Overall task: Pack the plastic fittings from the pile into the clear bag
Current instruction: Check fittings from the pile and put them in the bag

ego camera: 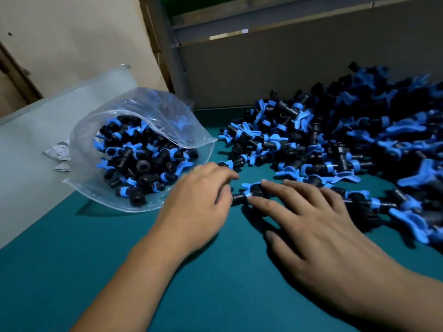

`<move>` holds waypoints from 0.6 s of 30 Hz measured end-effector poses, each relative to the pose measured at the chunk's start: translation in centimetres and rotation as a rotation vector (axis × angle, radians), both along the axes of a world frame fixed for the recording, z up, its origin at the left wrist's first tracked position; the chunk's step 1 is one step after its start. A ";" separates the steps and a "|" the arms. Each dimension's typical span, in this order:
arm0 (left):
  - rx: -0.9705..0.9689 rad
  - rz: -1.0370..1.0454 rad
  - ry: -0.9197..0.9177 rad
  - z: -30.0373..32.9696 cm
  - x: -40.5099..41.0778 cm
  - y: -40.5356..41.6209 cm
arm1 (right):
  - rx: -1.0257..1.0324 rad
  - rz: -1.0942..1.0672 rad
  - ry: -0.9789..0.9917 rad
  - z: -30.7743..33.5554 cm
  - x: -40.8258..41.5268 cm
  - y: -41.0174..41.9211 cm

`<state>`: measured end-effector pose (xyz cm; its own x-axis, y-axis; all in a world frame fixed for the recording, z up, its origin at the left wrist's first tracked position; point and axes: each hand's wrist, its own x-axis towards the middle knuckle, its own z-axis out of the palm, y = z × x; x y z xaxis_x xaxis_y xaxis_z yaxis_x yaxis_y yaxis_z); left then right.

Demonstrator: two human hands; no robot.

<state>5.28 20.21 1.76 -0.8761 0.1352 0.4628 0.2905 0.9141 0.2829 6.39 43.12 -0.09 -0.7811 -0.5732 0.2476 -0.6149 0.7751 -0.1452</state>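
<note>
Two bare forearms reach over a teal table [72, 259]. The right hand [318, 226] lies flat, fingers straight and spread, fingertips touching a black-and-blue fitting [251, 191] at the near edge of the pile. The left hand [199, 200] is beside it, fingers loosely bent; whether it holds anything cannot be told. Farther left, the clear bag [141, 149] lies on its side, mouth open, partly filled with fittings. Farther right, the pile of fittings [347, 144] spreads toward a grey back panel [287, 68].

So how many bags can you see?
1: the clear bag lies open on the table's left, part full of fittings, left of both hands. None other shows.
</note>
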 end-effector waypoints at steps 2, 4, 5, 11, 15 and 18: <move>-0.077 -0.109 -0.183 -0.7 -0.1 0.8 | -0.037 0.014 0.000 0.2 0.0 0.0; -0.033 -0.142 -0.228 -0.7 -0.1 0.6 | -0.106 0.015 0.004 0.5 0.0 0.1; 0.006 -0.156 -0.237 -0.6 0.0 0.4 | -0.123 0.013 0.009 0.6 0.1 0.1; 0.110 -0.145 -0.108 -0.6 -0.2 -0.5 | -0.072 -0.010 -0.022 1.4 0.5 0.1; 0.205 -0.223 -0.085 -0.3 0.0 -0.4 | -0.023 -0.061 -0.037 1.8 1.2 -0.3; 0.209 -0.355 -0.211 -0.3 0.7 1.0 | 0.004 -0.077 -0.044 1.8 1.5 -0.4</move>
